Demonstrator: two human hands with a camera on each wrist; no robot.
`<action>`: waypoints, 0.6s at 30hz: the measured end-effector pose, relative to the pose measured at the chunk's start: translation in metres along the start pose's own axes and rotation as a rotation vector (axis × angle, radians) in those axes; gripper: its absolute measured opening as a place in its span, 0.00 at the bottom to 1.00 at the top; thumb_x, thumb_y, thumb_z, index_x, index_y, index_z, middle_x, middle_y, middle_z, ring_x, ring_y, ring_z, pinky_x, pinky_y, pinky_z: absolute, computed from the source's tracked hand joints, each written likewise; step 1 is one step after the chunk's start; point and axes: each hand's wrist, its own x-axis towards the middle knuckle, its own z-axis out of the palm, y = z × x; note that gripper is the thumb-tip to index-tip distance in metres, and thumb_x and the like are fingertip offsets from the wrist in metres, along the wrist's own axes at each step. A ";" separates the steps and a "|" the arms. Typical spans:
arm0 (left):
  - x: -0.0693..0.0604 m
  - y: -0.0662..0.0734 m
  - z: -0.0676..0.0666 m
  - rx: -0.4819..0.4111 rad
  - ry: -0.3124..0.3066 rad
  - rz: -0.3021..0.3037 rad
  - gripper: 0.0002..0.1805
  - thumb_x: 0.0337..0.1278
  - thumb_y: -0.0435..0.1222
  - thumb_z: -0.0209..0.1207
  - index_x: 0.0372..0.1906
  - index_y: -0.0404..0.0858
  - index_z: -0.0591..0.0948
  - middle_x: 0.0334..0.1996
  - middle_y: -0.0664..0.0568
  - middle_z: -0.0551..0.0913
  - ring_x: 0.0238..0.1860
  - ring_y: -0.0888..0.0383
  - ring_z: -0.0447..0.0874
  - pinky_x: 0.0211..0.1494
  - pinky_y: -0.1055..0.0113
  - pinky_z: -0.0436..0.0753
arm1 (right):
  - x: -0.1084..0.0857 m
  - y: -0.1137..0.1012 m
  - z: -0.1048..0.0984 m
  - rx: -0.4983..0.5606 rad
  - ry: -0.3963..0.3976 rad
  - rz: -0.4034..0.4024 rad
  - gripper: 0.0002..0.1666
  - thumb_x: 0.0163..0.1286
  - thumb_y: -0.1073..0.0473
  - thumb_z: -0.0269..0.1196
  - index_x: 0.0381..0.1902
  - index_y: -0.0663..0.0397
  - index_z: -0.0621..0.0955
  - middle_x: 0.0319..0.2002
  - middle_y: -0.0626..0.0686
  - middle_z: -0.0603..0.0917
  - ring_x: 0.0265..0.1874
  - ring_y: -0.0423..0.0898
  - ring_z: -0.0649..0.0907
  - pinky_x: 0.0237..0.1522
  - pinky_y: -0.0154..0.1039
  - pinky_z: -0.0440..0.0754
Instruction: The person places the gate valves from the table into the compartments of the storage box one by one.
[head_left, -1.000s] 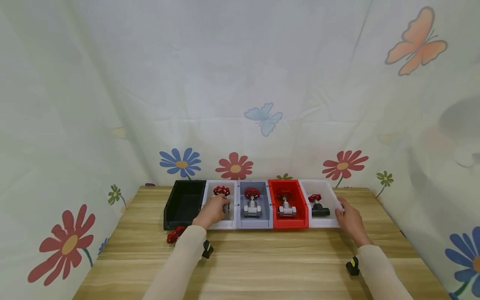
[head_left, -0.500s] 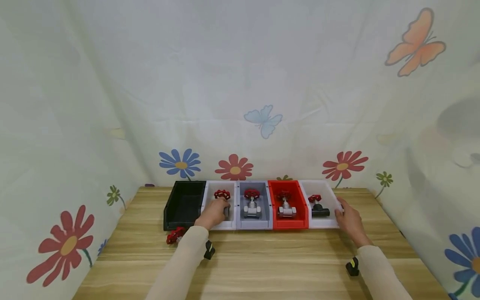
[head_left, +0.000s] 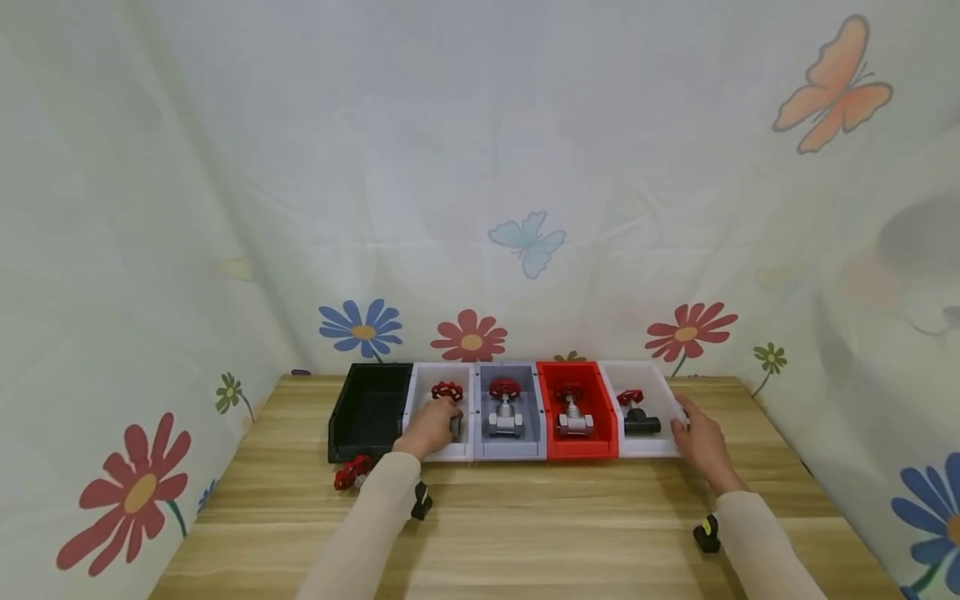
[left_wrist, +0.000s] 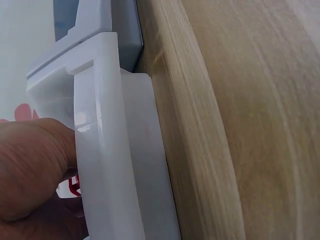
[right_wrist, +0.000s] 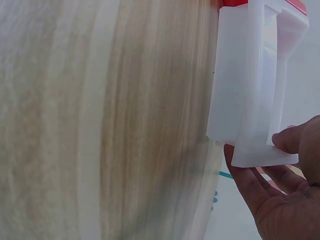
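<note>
In the head view my left hand reaches over the front of a white bin and grips the metal body of a valve with a red handwheel. Its fingertips are mostly hidden; the left wrist view shows the hand behind the bin's front lip. On the far right, my right hand holds the side wall of another white bin, thumb inside and fingers outside in the right wrist view. That bin contains a valve with a black body and a red handwheel.
Between the white bins stand a grey bin and a red bin, each with a metal valve. A black bin is at the left end. Another red-handled valve lies on the wooden table before it.
My left hand and the valve it grips have shifted slightly to the right inside the white bin. The right hand keeps its place on the other bin.
</note>
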 end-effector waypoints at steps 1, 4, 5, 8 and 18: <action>0.000 0.000 0.000 0.001 0.000 -0.003 0.15 0.45 0.18 0.60 0.38 0.35 0.87 0.40 0.44 0.84 0.39 0.52 0.81 0.45 0.58 0.78 | 0.000 0.001 0.001 0.000 0.002 -0.001 0.27 0.68 0.67 0.56 0.65 0.70 0.69 0.51 0.77 0.79 0.42 0.72 0.82 0.45 0.64 0.76; -0.001 0.001 0.001 -0.002 -0.008 -0.014 0.15 0.47 0.19 0.61 0.40 0.35 0.87 0.41 0.45 0.84 0.41 0.51 0.82 0.48 0.57 0.80 | -0.001 0.000 0.001 0.003 0.001 0.002 0.28 0.68 0.67 0.56 0.65 0.70 0.69 0.51 0.77 0.79 0.42 0.71 0.82 0.45 0.64 0.76; -0.002 0.001 0.001 -0.006 -0.010 -0.018 0.15 0.47 0.20 0.61 0.40 0.35 0.87 0.41 0.45 0.84 0.42 0.51 0.82 0.49 0.56 0.80 | -0.001 0.000 0.001 0.003 -0.001 0.003 0.28 0.68 0.67 0.56 0.65 0.70 0.69 0.51 0.77 0.79 0.42 0.71 0.82 0.45 0.64 0.76; -0.002 -0.001 0.001 -0.011 -0.017 -0.018 0.16 0.49 0.21 0.61 0.43 0.35 0.87 0.42 0.44 0.85 0.45 0.49 0.83 0.51 0.55 0.80 | -0.002 -0.001 0.001 0.001 -0.011 0.010 0.28 0.68 0.67 0.55 0.65 0.70 0.69 0.51 0.77 0.79 0.41 0.71 0.82 0.45 0.64 0.76; -0.006 0.003 -0.004 0.001 -0.043 -0.050 0.20 0.54 0.23 0.60 0.52 0.37 0.85 0.51 0.46 0.86 0.54 0.47 0.82 0.59 0.53 0.79 | -0.002 -0.002 0.000 0.012 -0.020 0.022 0.28 0.69 0.66 0.54 0.66 0.71 0.67 0.51 0.78 0.78 0.40 0.70 0.83 0.43 0.63 0.77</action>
